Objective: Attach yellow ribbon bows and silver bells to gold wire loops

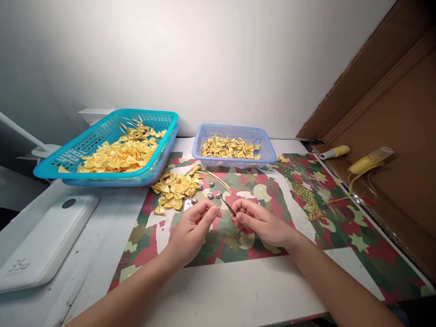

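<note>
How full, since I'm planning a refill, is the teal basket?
Partly full: yellow bows are heaped inside the teal basket, yet some of its perforated plastic shows bare.

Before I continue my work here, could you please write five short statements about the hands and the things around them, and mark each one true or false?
1. The right hand holds a dark slender tool. True.
2. The turquoise basket contains yellow bows. True.
3. All the yellow bows are in baskets. False: some lie loose on the patterned sheet.
4. The left hand is to the right of the white device. True.
5. The turquoise basket stands to the right of both hands. False: it stands to the left.
</note>
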Demonstrator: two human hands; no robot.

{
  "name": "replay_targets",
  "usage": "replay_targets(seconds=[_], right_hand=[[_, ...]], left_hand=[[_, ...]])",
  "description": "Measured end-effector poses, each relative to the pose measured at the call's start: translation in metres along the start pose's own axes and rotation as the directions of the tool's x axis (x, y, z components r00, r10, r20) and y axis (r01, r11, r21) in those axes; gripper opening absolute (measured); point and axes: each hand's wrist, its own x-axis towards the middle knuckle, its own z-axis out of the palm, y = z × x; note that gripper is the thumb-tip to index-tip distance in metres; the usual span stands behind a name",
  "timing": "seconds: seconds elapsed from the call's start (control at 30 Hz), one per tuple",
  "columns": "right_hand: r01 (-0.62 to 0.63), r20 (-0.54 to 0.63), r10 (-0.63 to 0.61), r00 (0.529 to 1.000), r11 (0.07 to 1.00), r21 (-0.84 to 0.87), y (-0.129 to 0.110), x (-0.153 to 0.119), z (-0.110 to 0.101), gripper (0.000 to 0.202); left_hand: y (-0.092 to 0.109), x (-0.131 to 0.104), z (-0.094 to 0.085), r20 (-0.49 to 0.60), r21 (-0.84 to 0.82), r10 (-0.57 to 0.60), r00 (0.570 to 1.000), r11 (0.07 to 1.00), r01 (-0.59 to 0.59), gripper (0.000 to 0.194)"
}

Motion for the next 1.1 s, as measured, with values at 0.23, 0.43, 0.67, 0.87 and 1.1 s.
replay_targets(seconds=[0.23,0.43,0.67,0.87,1.1], right_hand=[[-0.016,-0.024,0.015,1.0,0.999,-0.032,0.004,0.001,-0.002,0.035],[-0.013,-0.016,0.012,1.0,0.999,-0.034,0.005,0.001,-0.003,0.034],[-0.007,-0.015,0.007,1.0,0.999,-0.035,0.005,0.001,-0.003,0.035],[0.031,-0.225,-0.122,0.967,0.929,-0.369,-0.003,0.0,-0.014,0.022],[-0.294,-0.479,-0.395,0.783,0.444,-0.846,0.005,0.011,-0.05,0.006]], left_hand=[[0.003,0.0,0.0,0.005,0.012,-0.004,1.0,1.0,0.004,0.037],[0.003,0.0,0.0,0.006,0.018,-0.008,1.0,1.0,0.008,0.037],[0.003,0.001,0.0,-0.004,0.017,-0.004,1.0,1.0,0.004,0.037],[0.001,0.001,-0.002,-0.006,0.016,0.0,1.0,1.0,0.0,0.037],[-0.001,0.004,-0.004,-0.017,-0.023,-0.021,1.0,1.0,0.021,0.04]])
